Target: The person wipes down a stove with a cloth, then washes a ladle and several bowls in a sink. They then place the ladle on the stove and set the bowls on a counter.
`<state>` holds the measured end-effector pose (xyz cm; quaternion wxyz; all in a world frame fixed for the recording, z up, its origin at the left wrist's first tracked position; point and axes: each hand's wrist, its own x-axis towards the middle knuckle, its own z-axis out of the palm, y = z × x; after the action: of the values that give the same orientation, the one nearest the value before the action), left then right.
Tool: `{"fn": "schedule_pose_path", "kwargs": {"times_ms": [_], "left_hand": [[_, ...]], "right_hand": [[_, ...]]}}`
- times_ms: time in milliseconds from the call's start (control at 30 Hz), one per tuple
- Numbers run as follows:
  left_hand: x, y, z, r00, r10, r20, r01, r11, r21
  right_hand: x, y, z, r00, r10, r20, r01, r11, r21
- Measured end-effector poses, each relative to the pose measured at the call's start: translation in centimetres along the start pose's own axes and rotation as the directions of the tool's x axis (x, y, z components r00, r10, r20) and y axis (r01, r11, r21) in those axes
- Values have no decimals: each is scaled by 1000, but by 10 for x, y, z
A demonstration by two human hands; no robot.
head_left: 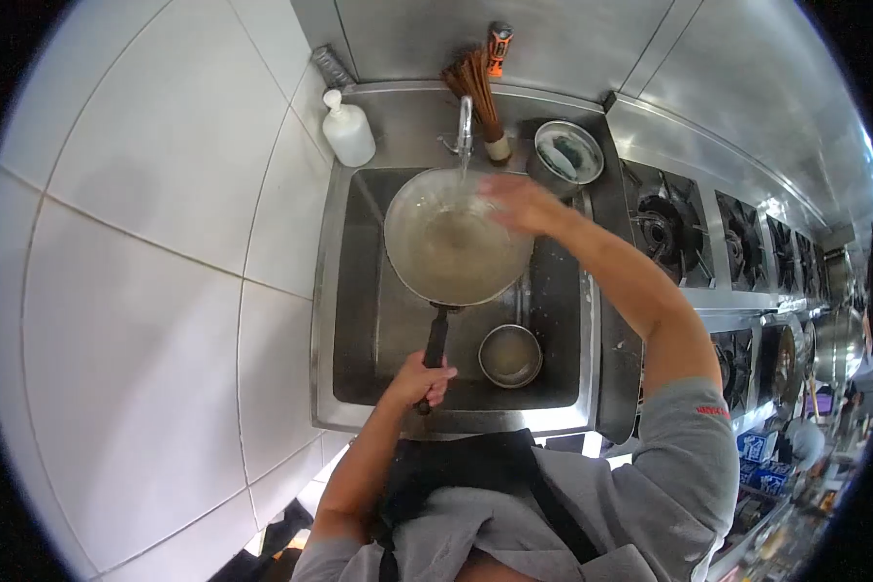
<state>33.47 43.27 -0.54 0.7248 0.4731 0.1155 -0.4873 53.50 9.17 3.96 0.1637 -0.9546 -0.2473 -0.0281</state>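
A wide wok [446, 262] with water in it sits over the sink, tilted under the running tap [465, 121]. Its black handle [437, 335] points toward me, and my left hand [425, 380] is wrapped round the handle's end. At the far right part of the wok's rim is my right hand [516, 202], its fingers smeared by motion close to the water stream. A small round metal bowl [510, 356] rests on the sink floor, right of the handle.
Behind the steel sink [359, 388] stand a white pump bottle [348, 131], a bundled bamboo brush [480, 97] and an orange-black container [499, 48]. A metal bowl with a green scouring pad [569, 153] is at the right corner. Gas burners [662, 228] line the right side; tiled wall [145, 252] left.
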Motion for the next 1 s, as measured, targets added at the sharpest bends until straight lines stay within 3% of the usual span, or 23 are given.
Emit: {"fn": "schedule_pose_path", "kwargs": {"times_ms": [67, 100, 167, 200, 267, 333, 367, 400, 433, 500, 533, 567, 600, 667, 700, 767, 800, 867, 933, 1000], "left_hand": [[3, -5, 10, 1000, -10, 8, 10, 1000, 11], [5, -9, 12, 999, -24, 33, 22, 999, 46], [3, -11, 14, 991, -48, 125, 32, 991, 131], [2, -6, 16, 991, -44, 127, 27, 991, 133], [-3, 3, 19, 994, -49, 98, 21, 961, 276], [-5, 12, 13, 999, -20, 28, 10, 954, 299], [-6, 17, 9, 999, 13, -42, 1, 945, 328], [-8, 19, 5, 998, 22, -56, -3, 947, 322], [-14, 20, 1, 995, 49, -92, -20, 957, 290], [-25, 20, -3, 987, 79, -139, -40, 964, 263], [-29, 19, 2, 991, 56, -120, -30, 977, 213], [-31, 15, 7, 995, 30, -95, -14, 987, 162], [-31, 11, 9, 995, 29, -93, -13, 986, 165], [-27, 4, 13, 999, 5, 46, -14, 977, 211], [-25, 5, 15, 999, 5, 47, -16, 973, 232], [-24, 14, 12, 1000, -1, -4, 2, 966, 258], [-24, 18, 9, 998, -2, -56, 17, 958, 285], [-23, 12, -8, 995, 41, -91, -19, 972, 234], [-26, 10, -14, 989, 84, -122, -60, 980, 192], [-36, 8, -6, 997, 43, -70, -35, 994, 101]], "right_hand": [[-10, -15, 26, 939, -11, 343, 112, 955, -274], [-9, -18, 34, 941, -6, 337, 106, 954, -280], [-1, -26, 51, 994, 55, 97, -18, 938, -347], [5, -35, 64, 994, 54, 94, -18, 936, -350], [11, -66, 95, 995, -82, -61, 72, 985, -157], [6, -97, 110, 965, -188, 182, 170, 979, 111], [5, -93, 110, 963, -200, 182, 182, 977, 112], [0, -78, 118, 846, -380, 374, 316, 922, 223], [-3, -67, 124, 657, -547, 519, 413, 837, 359], [-2, -71, 61, 718, -83, 691, 39, 996, 80], [5, -51, 63, 854, -17, 519, 149, 966, -213], [9, -36, 73, 950, -11, 312, 175, 846, -503], [13, -38, 84, 950, -8, 311, 172, 847, -503], [32, -56, 100, 989, -13, -150, -21, 975, -222], [34, -73, 106, 989, -14, -150, -20, 974, -225], [26, -109, 117, 979, -78, 189, 98, 990, -99], [22, -101, 126, 978, -84, 190, 104, 990, -99], [3, -71, 158, 798, -474, 371, 388, 876, 286], [12, -53, 101, 718, -124, 685, 76, 992, 100], [23, -54, 70, 941, -6, 337, 158, 891, -425]]}}
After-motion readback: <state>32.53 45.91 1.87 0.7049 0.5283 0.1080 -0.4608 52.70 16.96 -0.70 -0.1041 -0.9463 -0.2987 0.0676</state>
